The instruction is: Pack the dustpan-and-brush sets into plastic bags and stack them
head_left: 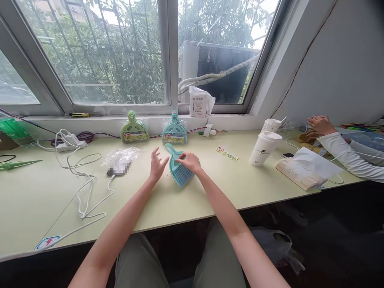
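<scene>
A small teal dustpan and brush set (181, 175) lies tilted on the table in front of me, its bristles toward me and its looped handle pointing away. My right hand (189, 162) reaches over it from the right, thumb and fingers closed on its upper part. Just left of the set, my left hand (157, 165) is raised with its fingers apart and holds nothing. Behind stand a wrapped green dustpan set (134, 130) and a wrapped teal dustpan set (174, 130), both with printed labels. A loose printed label card (227, 154) lies to the right.
Crumpled clear plastic (123, 155) and white cables (87, 192) occupy the left side. At right are a white paper cup (265, 149), a second cup (271, 125) and a tissue pack (306, 168). Another person's hands (321, 125) rest at the far right. The table edge (186, 221) is near me.
</scene>
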Tool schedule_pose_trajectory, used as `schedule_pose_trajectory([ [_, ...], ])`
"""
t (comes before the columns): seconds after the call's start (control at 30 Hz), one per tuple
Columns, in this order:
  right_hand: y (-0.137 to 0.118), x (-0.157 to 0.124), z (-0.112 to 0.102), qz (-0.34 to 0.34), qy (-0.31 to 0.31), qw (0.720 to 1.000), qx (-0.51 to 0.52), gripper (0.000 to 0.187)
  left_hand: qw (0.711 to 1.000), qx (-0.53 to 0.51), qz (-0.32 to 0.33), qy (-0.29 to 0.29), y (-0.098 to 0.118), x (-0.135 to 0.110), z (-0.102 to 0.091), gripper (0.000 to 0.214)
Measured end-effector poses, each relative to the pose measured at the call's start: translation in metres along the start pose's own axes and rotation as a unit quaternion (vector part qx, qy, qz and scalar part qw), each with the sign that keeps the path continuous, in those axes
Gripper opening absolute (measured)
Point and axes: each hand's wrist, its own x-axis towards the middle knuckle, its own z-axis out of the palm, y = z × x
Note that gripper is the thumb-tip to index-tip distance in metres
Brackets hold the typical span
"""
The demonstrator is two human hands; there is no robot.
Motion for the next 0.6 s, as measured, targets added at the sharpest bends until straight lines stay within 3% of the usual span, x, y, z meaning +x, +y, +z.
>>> schedule_pose_trajectory([
  [0.03, -0.003, 0.001, 0.003, 0.014, 0.034, 0.999, 0.012, 0.028, 0.995, -0.073, -0.048, -0.052, 0.003, -0.001, 0.002, 0.044],
  [0.1, -0.008, 0.002, 0.006, 0.029, 0.072, 0.996, 0.032, 0.028, 0.958, -0.186, -0.104, -0.191, 0.008, -0.006, 0.006, 0.046],
  [0.17, -0.007, 0.003, 0.005, 0.031, 0.066, 0.996, 0.049, 0.028, 0.923, -0.244, -0.135, -0.266, 0.011, -0.011, 0.008, 0.049],
  [0.27, 0.019, 0.008, -0.008, 0.065, 0.081, 0.992, 0.069, 0.032, 0.907, -0.284, -0.181, -0.252, 0.01, -0.013, 0.008, 0.05],
  [0.4, 0.088, 0.011, -0.036, 0.212, 0.229, 0.949, -0.039, 0.041, 0.902, -0.321, -0.212, -0.197, 0.002, -0.007, 0.0, 0.043],
  [0.43, 0.106, 0.01, -0.041, 0.254, 0.239, 0.934, -0.079, 0.048, 0.901, -0.329, -0.217, -0.182, 0.0, -0.005, -0.002, 0.042],
  [0.53, 0.137, 0.01, -0.042, 0.337, 0.155, 0.922, -0.113, 0.059, 0.897, -0.352, -0.233, -0.129, -0.009, 0.001, -0.005, 0.039],
  [0.6, 0.136, 0.011, -0.033, 0.307, 0.088, 0.941, -0.109, 0.055, 0.892, -0.367, -0.25, -0.086, -0.016, 0.004, -0.006, 0.038],
])
